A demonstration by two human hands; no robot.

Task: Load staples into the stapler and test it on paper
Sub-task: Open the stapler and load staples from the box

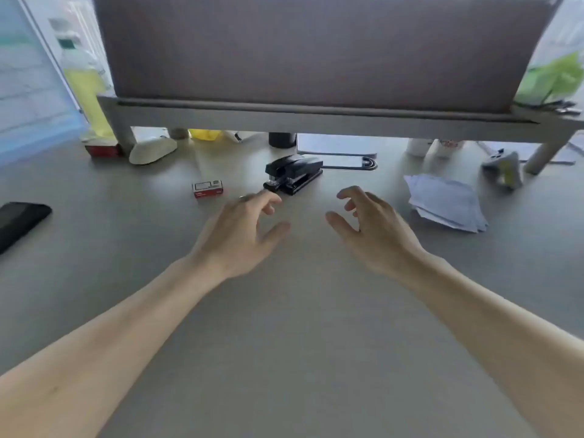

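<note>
Stapler (pixel 294 173) sits on the desk (pixel 300 343) at 12 o'clock from the hands, just in front of the riser (pixel 316 118). The staple box (pixel 207 188) lies near it at 9 o'clock. The paper (pixel 445 205) lies well apart at 3 o'clock. The left hand (pixel 240 235) hovers with loosely curled fingers, holding nothing, its forefinger tip just beside the stapler's nose; contact cannot be told. The right hand (pixel 373 229) is likewise loose and empty. A phone (pixel 19 222) lies at far 9 o'clock.
</note>
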